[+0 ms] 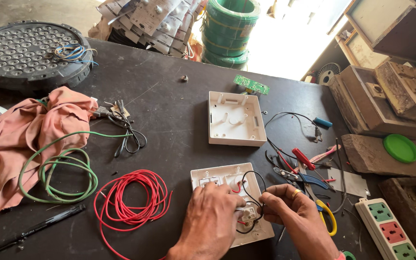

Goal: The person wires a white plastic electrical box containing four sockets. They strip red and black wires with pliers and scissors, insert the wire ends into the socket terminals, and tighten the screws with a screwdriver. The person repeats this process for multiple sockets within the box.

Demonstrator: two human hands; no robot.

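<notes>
Left hand [211, 216] pressing white switch plate [227, 180], right hand [290, 207] — fingers pinched on black wire [256, 185]

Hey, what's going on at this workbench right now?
A person is working on the back of a white switch plate lying on a dark table. Their left hand presses down on the plate while the right hand pinches a thin black wire looped over it. An empty white box sits just beyond. Coils of red wire and green wire lie to the left, and pliers and a power strip to the right.
</notes>
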